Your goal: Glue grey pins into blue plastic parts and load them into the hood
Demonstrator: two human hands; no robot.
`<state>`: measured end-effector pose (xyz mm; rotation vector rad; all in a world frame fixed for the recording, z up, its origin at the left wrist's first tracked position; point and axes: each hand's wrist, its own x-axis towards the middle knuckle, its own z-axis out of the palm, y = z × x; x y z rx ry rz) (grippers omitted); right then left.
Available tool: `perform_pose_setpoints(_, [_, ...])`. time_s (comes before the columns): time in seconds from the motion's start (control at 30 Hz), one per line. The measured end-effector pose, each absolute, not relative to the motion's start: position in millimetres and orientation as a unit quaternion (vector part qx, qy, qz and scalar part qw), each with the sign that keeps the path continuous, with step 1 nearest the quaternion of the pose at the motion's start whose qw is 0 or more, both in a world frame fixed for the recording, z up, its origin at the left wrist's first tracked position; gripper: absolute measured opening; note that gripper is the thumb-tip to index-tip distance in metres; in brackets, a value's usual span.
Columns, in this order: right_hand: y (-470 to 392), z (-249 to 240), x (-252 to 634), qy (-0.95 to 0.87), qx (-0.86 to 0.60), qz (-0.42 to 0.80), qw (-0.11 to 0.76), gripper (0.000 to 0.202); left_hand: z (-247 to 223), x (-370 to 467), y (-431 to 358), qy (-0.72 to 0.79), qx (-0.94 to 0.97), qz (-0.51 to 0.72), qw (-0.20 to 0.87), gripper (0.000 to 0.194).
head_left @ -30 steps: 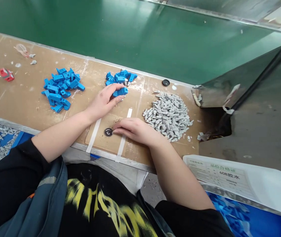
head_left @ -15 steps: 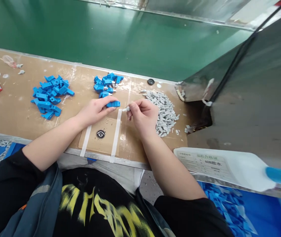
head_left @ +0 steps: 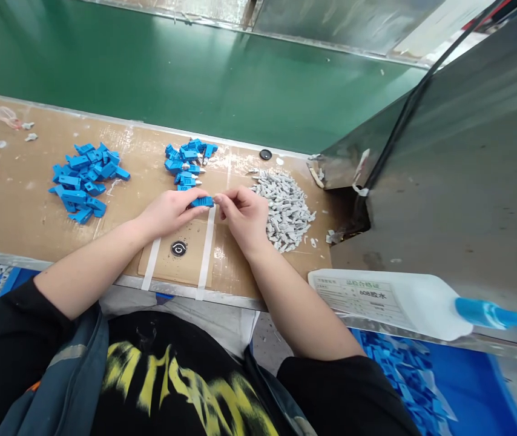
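Between the thumb and fingers of my left hand (head_left: 167,212) is a small blue plastic part (head_left: 203,201) with a ribbed side. My right hand (head_left: 244,218) pinches at the right end of that part. A small grey piece was in this pinch before; now the fingertips mostly hide it. Just behind my left hand lies a small group of blue parts (head_left: 188,158), several with pale tips sticking out. To the right of my right hand spreads a heap of small grey pieces (head_left: 286,209).
A larger pile of blue parts (head_left: 83,175) lies at the left. Near the front edge sits a round black disc (head_left: 178,249) on taped cardboard (head_left: 190,272). A white bottle (head_left: 390,297) with a blue cap lies front right, beside a metal housing (head_left: 458,181). A green surface (head_left: 172,79) runs behind.
My right hand has moved left, bringing the grey piece up against the end of the blue part. The gap between the hands has closed. The whole view has shifted slightly.
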<state>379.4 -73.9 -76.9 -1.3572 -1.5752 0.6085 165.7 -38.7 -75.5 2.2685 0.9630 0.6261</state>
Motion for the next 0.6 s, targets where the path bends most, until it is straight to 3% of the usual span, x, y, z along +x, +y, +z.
perform_pose_setpoints(0.17, [-68,-78,385,-0.749,-0.505,0.211,0.373,0.028,-69,158,-35,0.406,0.861,0.195,0.237,0.034])
perform_pose_setpoints(0.43, [-64,-77,389,-0.861,-0.5,0.075,0.057,0.028,-65,150,-34,0.412,0.89,0.086,0.174,0.036])
perform_pose_setpoints(0.6, [-66,-80,380,-0.873,-0.486,0.05,0.014,0.025,-64,151,-32,0.388,0.905,0.061,0.166,0.033])
